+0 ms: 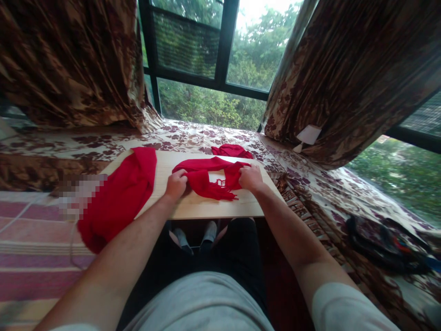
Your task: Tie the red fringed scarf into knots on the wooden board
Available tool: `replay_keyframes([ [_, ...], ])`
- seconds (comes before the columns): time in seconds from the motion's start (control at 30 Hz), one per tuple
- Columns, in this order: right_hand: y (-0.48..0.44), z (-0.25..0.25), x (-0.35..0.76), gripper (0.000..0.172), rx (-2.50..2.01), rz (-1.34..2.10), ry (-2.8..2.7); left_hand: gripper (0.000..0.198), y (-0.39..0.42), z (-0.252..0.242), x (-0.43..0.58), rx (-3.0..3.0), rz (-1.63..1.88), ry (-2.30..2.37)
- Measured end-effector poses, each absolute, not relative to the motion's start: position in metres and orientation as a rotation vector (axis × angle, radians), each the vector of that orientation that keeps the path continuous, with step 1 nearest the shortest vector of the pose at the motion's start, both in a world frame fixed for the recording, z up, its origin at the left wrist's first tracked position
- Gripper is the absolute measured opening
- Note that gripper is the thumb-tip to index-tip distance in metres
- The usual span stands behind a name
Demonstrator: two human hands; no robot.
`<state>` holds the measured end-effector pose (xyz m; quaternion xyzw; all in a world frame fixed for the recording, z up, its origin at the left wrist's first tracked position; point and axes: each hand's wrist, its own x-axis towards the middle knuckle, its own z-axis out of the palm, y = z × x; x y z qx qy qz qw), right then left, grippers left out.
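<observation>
A red scarf (203,184) with a fringed end lies bent in a loop on a pale wooden board (206,209), with bare wood showing through its middle. My left hand (177,185) is closed on the scarf's left side. On the right side, my right hand (251,177) pinches the same scarf near its edge. The fringe hangs loose between the hands, towards me. Another red cloth (127,197) drapes over the board's left end and down its side. A third red cloth (232,150) sits bunched at the far edge.
A flower-patterned covered ledge (193,133) runs behind the board, below the window. To the right are a small white lamp (308,134) and a dark bag (382,243). A striped bedspread (31,257) spreads at the left. My knees are under the board.
</observation>
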<state>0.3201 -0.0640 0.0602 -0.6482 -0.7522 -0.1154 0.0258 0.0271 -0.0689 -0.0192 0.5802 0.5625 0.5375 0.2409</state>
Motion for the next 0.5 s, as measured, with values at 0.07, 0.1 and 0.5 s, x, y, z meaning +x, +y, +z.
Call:
replay_keyframes([
  [0.07, -0.065, 0.061, 0.304, 0.031, -1.928, -0.284, -2.305, 0.015, -0.074, -0.018, 0.032, 1.941, 1.287, 1.508],
  [0.1, -0.066, 0.061, 0.296, 0.031, -1.875, -0.202, -2.314, 0.016, -0.076, -0.018, 0.034, 2.090, 1.218, 1.461],
  [0.5, -0.076, 0.038, 0.216, 0.032, -1.456, 0.422, -2.291, 0.050, -0.079, -0.017, 0.036, 2.051, 1.479, 1.855],
])
